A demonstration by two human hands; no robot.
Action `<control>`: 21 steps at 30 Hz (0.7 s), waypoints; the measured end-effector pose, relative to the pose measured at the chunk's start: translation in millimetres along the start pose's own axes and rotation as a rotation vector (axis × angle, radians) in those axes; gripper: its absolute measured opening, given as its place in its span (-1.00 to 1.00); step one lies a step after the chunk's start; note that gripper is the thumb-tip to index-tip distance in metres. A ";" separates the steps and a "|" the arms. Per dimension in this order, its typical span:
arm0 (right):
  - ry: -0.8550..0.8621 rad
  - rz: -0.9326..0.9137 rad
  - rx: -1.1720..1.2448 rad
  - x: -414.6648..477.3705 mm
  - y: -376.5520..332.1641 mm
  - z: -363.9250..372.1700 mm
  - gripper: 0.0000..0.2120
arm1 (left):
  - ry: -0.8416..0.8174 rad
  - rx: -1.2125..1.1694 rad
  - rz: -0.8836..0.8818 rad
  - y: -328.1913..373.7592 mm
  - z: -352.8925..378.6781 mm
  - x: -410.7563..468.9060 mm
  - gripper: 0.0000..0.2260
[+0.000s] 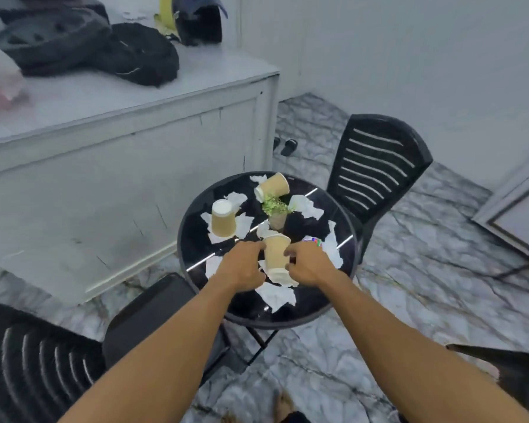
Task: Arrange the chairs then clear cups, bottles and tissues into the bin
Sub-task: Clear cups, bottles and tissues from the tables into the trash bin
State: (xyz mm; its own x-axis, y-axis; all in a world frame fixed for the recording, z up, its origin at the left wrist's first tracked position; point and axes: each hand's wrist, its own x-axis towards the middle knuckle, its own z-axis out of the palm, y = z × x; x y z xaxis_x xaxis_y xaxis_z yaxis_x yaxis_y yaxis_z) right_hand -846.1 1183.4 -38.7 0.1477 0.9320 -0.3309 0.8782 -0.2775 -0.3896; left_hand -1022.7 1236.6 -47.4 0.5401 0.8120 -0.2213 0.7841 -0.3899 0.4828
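Note:
A round black table [196, 248] holds three tan paper cups and several crumpled white tissues [277, 296]. The nearest cup [276, 254] sits between my hands; my left hand [242, 265] touches its left side and my right hand [307, 264] curls around its right side. A second cup [223, 219] stands upside down at the left. The third cup [272, 186] lies on its side at the far edge. Black slatted chairs stand at the far right [376, 166] and near left [40, 361]. No bin is in view.
A small potted green plant [276, 210] stands mid-table. A white counter [119, 141] with black bags and a helmet runs along the left. Dark slippers [284, 146] lie on the marble floor. Part of another chair [507, 367] shows at the lower right.

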 end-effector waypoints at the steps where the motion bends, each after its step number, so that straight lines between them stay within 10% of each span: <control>1: -0.006 0.029 0.005 2.3 13.2 -0.2 -0.63 | -0.025 0.015 0.010 5.1 6.4 9.5 -0.36; 6: 0.062 0.031 -0.018 25.5 62.1 -3.8 -0.65 | -0.101 0.189 0.053 20.5 30.1 51.1 -0.06; 14: -0.167 -0.028 -0.291 90.7 115.1 10.2 0.35 | -0.175 0.403 0.012 29.9 60.8 114.7 0.21; 21: -0.169 -0.172 -0.371 117.5 128.3 27.4 0.23 | -0.139 0.381 0.011 23.8 79.3 125.2 0.08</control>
State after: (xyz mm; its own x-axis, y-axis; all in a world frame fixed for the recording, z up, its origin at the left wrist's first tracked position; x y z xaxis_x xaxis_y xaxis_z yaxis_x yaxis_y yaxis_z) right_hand -728.6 1251.0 -151.1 -0.0640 0.8976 -0.4362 0.9919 0.0093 -0.1265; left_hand -912.2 1294.5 -130.8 0.5650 0.7504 -0.3430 0.8210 -0.5527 0.1433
